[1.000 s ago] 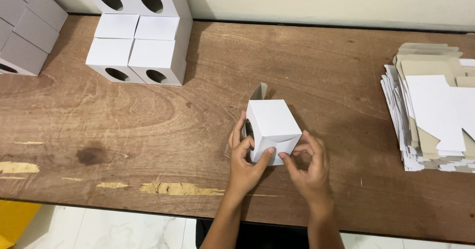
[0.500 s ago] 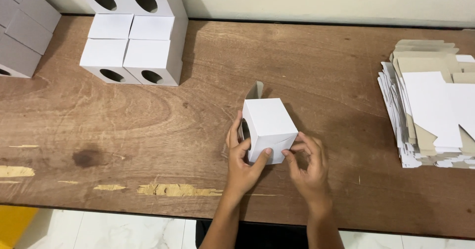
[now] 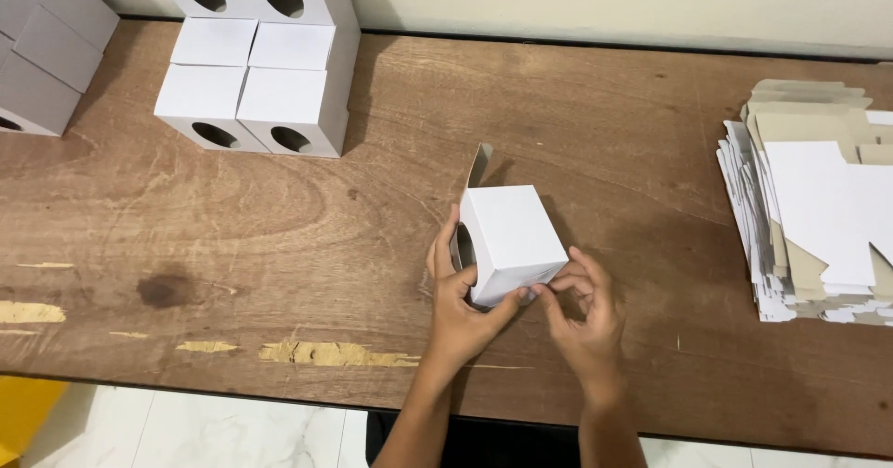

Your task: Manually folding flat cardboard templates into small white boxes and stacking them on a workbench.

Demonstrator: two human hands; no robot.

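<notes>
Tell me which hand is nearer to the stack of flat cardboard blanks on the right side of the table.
Right. The right hand pinches the white box on the side facing the stack of flat blanks; the left hand grips the box's far side.

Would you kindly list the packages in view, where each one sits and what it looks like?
White carton: table centre, held by left hand and right hand; cube-shaped, oval side cutout, one flap open at the far end.
Finished cartons: far left, stacked; white cubes with oval cutouts.
More cartons: left edge; greyish-white, cut off.
Flat blanks: right edge; white and brown pile.
</notes>
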